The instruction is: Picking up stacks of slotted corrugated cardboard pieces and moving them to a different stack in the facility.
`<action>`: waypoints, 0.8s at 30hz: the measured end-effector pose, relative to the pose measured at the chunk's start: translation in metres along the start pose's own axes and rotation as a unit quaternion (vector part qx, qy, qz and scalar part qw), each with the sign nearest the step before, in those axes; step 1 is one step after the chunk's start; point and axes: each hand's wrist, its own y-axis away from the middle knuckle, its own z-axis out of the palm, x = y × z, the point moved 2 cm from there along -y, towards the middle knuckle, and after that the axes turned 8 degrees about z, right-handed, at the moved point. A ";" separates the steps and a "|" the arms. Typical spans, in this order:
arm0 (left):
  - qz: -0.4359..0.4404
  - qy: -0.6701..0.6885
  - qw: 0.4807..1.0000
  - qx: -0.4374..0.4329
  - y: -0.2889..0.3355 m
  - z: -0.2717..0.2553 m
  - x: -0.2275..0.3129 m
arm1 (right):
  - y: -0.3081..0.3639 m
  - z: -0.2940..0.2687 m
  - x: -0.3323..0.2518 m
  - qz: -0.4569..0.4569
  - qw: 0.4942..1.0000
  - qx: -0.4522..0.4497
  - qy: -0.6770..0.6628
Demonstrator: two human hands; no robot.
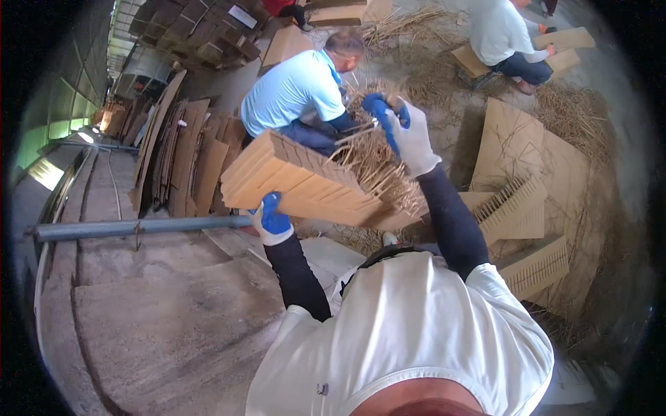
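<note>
A thick stack of slotted cardboard sheets (298,182) is held up in front of me, tilted, with a tangle of thin cardboard strips (378,170) sticking out along its right part. My left hand (272,220), in a white and blue glove, grips the stack's near lower edge at the left, fingers closed on it. Over the strips, my right hand (408,135) is raised in a similar glove with its fingers curled together. Whatever lies between those fingers is too small to make out.
A person in a light blue shirt (291,93) sits just beyond the stack. Another person (510,38) handles cardboard at the far right. Slotted cardboard pieces (534,267) lie on a large sheet (510,149) at right. A metal pipe (146,227) crosses at left.
</note>
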 end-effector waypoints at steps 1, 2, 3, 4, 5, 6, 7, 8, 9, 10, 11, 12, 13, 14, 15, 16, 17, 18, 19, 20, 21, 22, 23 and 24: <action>0.002 0.009 1.000 -0.026 -0.001 -0.007 -0.002 | 0.002 0.000 0.001 -0.011 0.997 -0.064 -0.048; 0.006 0.005 0.999 -0.032 -0.003 -0.004 -0.005 | 0.002 0.000 -0.002 -0.024 0.987 -0.126 -0.095; 0.011 -0.002 0.999 -0.036 -0.004 0.005 -0.002 | 0.011 0.008 -0.010 -0.034 0.984 -0.159 -0.074; 0.017 -0.025 0.999 -0.019 -0.002 0.014 0.000 | 0.018 0.016 -0.018 -0.048 0.978 -0.194 -0.053; 0.024 -0.047 0.999 -0.002 0.000 0.021 0.003 | 0.022 0.026 -0.027 -0.189 0.963 -0.194 0.013; 0.021 -0.020 1.000 -0.002 -0.001 0.022 0.003 | 0.023 0.033 -0.030 -0.186 0.958 -0.218 0.018; 0.018 0.007 1.000 -0.003 -0.002 0.020 0.004 | 0.025 0.037 -0.033 -0.182 0.953 -0.240 0.023; 0.013 0.032 0.999 -0.001 -0.001 0.016 0.005 | 0.029 0.038 -0.037 -0.168 0.958 -0.234 -0.005; 0.010 0.014 1.000 -0.016 -0.001 0.007 0.005 | 0.029 0.038 -0.038 -0.187 0.957 -0.220 -0.018; 0.006 -0.004 1.000 -0.030 -0.001 -0.005 0.003 | 0.028 0.038 -0.038 -0.206 0.956 -0.206 -0.030; 0.003 -0.020 0.999 -0.045 -0.002 -0.003 0.004 | 0.027 0.039 -0.040 -0.226 0.954 -0.191 -0.042; 0.013 -0.030 0.999 -0.032 -0.001 -0.001 0.003 | 0.031 0.038 -0.049 -0.218 0.965 -0.146 -0.013; 0.023 -0.040 0.999 -0.020 0.001 0.002 0.001 | 0.031 0.037 -0.049 -0.234 0.964 -0.130 0.006; 0.031 -0.050 0.998 -0.009 0.002 0.011 0.002 | 0.032 0.036 -0.048 -0.250 0.961 -0.112 0.026; 0.031 -0.043 0.999 -0.011 0.003 0.021 0.003 | 0.032 0.035 -0.046 -0.265 0.958 -0.096 0.046; 0.031 -0.037 0.999 -0.014 0.003 0.032 0.004 | 0.033 0.035 -0.043 -0.276 0.958 -0.060 0.055; 0.031 -0.030 0.999 -0.016 0.003 0.040 0.006 | 0.034 0.034 -0.041 -0.240 0.968 -0.059 0.033; 0.029 -0.042 0.999 -0.004 0.003 0.045 0.006 | 0.035 0.033 -0.038 -0.204 0.977 -0.057 0.011; 0.027 -0.054 0.998 0.008 0.002 0.049 0.006 | 0.036 0.033 -0.034 -0.167 0.984 -0.055 -0.010; 0.025 -0.067 0.997 0.019 0.003 0.050 0.007 | 0.034 0.032 -0.032 -0.199 0.980 -0.016 0.010; 0.031 -0.081 0.996 0.018 0.004 0.048 0.007 | 0.032 0.028 -0.028 -0.134 0.990 0.009 -0.048; 0.037 -0.095 0.995 0.017 0.004 0.041 0.007 | 0.031 0.021 -0.024 -0.069 0.991 0.034 -0.107; 0.039 -0.094 0.995 0.019 0.003 0.024 0.005 | 0.029 0.014 -0.023 -0.004 0.985 0.055 -0.164; 0.041 -0.095 0.994 0.021 0.001 0.010 0.006 | 0.020 -0.004 -0.026 -0.049 0.997 0.051 -0.009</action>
